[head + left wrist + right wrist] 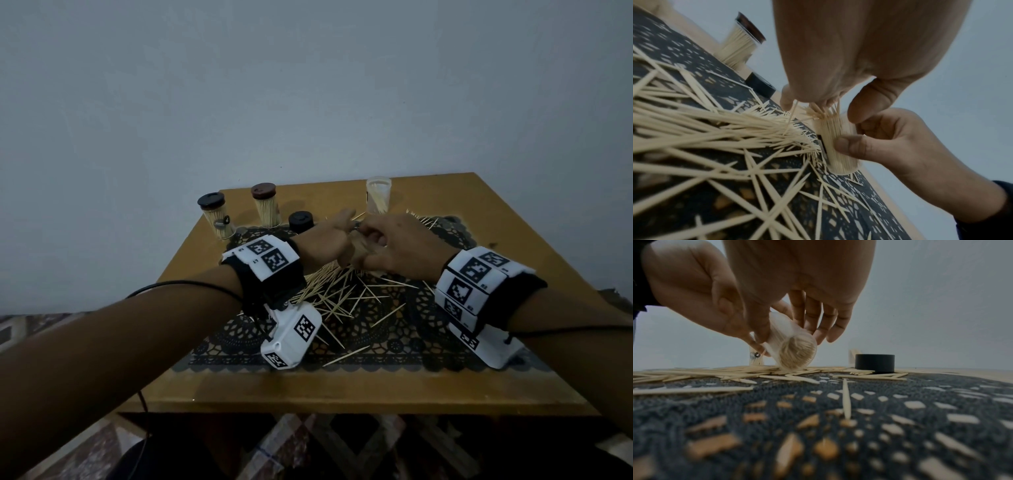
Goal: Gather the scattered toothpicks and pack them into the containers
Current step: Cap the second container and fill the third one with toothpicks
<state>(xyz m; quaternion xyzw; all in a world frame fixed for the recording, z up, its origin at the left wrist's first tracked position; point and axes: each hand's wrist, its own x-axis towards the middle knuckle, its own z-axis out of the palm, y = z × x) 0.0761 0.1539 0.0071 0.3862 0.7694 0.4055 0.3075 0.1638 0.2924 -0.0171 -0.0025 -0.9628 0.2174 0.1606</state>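
Both hands are meeting over the middle of the wooden bench (445, 387), right on top of the black lace mat (383, 329). The right hand (906, 154) has its grip wrapped around a small clear plastic container (835, 146), tilted, thumb on one side and fingers on the other, already packed with toothpicks. The left hand (859, 53) is up at the container's open mouth, pinching a small bunch of pale wooden toothpicks (824, 110) whose tips fan out at the rim.

Loads of loose toothpicks (339, 294) are scattered over the mat under and in front of the hands. A loose black round lid (874, 363) sits on the mat just behind. Further back: a filled jar with a black cap (216, 216), a filled one with a brown cap (266, 205), and an open clear jar (378, 195) holding some toothpicks.
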